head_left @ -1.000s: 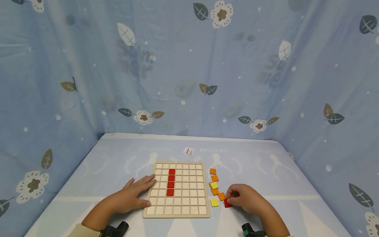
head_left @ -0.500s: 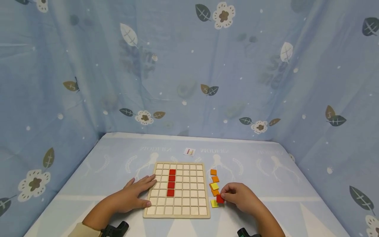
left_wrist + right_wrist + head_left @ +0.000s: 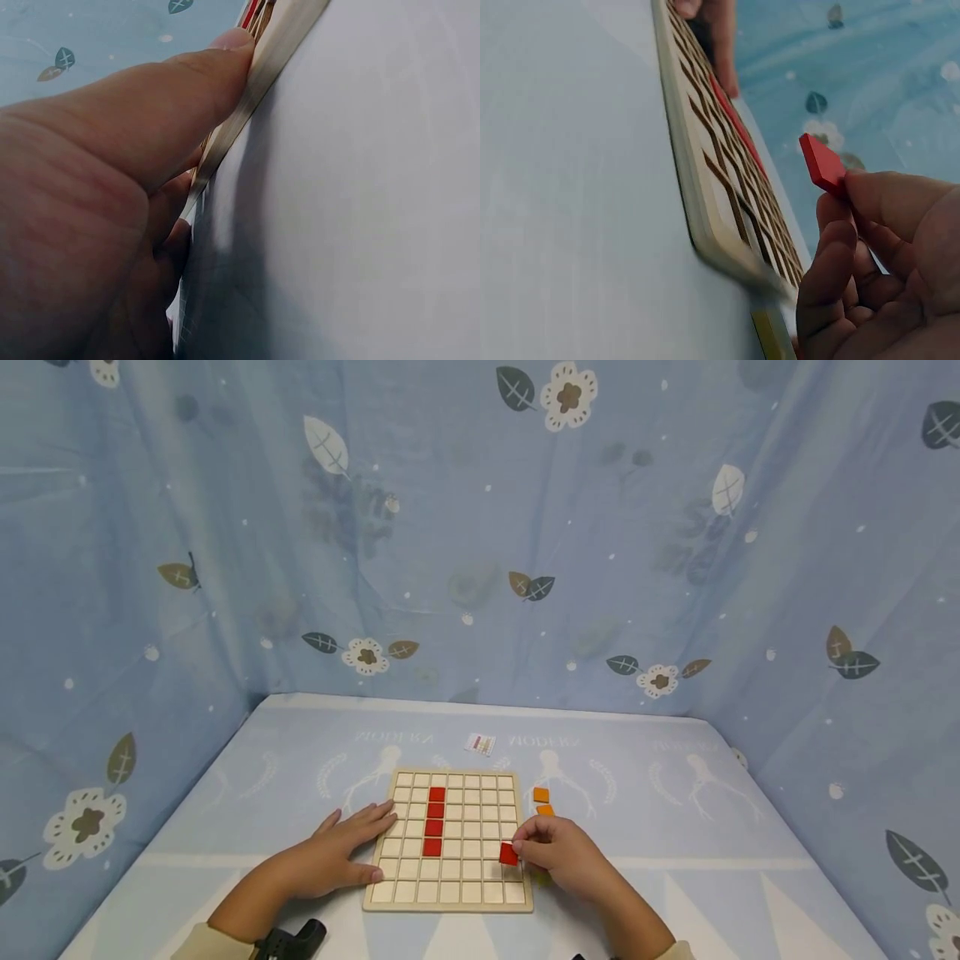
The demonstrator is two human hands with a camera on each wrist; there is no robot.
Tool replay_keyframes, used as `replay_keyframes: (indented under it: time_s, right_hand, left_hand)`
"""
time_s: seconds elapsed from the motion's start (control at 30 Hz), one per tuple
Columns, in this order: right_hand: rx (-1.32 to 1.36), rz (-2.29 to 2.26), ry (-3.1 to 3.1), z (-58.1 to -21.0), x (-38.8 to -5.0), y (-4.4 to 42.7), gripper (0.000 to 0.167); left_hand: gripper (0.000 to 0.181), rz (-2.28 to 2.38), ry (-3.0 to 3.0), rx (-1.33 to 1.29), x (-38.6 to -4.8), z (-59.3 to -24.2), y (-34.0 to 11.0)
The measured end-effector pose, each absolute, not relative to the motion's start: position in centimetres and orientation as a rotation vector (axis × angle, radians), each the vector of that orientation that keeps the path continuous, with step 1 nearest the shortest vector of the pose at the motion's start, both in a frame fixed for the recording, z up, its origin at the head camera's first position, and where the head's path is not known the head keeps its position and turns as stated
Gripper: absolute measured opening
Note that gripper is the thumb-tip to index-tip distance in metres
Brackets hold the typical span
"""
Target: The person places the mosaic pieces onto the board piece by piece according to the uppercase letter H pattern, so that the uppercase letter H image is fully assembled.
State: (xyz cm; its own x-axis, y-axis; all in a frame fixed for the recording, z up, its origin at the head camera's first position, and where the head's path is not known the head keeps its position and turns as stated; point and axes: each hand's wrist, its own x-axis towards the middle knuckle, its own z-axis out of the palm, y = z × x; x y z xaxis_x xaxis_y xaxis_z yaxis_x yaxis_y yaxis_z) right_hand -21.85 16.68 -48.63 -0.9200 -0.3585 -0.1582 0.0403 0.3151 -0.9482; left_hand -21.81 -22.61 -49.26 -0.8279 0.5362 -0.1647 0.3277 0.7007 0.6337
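A wooden grid board (image 3: 471, 870) lies on the table, its square cells pale. Several red tiles (image 3: 433, 828) form one column in its left half. My left hand (image 3: 341, 853) rests on the board's left edge with fingers outstretched; the left wrist view has the thumb (image 3: 187, 82) against the wooden rim. Above the board's right side, my right hand (image 3: 566, 856) pinches a loose red square tile (image 3: 508, 854) between thumb and fingertips. In the right wrist view that tile (image 3: 823, 165) is tilted and held off the board.
Orange tiles (image 3: 541, 795) lie right of the board. A yellow tile (image 3: 541, 878) there is partly hidden by my right hand. Behind the board lies a small printed card (image 3: 480, 744). Patterned blue curtain (image 3: 480, 527) surrounds the table's back and sides.
My right hand has lifted the red tile from the loose pieces and carried it left, over the board's right edge. The left hand has stayed in place.
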Motion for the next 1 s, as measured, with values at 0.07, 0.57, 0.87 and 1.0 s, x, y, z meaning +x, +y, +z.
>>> replay_keyframes:
  time_s: [0.07,0.57,0.87,1.0]
  right_hand:
    - [-0.309,-1.633,2.232,-48.5,-21.9,15.6,0.014]
    - [-0.248,-1.670,2.186,-48.5,-22.8,9.9,0.008]
    - [-0.233,-1.662,2.210,-48.6,-23.2,7.6,0.006]
    - [-0.234,-1.696,2.192,-48.7,-23.4,6.5,0.005]
  left_hand:
    - [0.091,0.861,2.579,0.676,-21.9,-49.2,-22.6]
    - [0.091,0.850,2.584,0.656,-21.8,-49.1,-22.4]
    - [0.091,0.889,2.580,0.657,-21.6,-49.1,-22.3]
    - [0.091,0.894,2.581,0.658,-21.6,-49.1,-22.4]
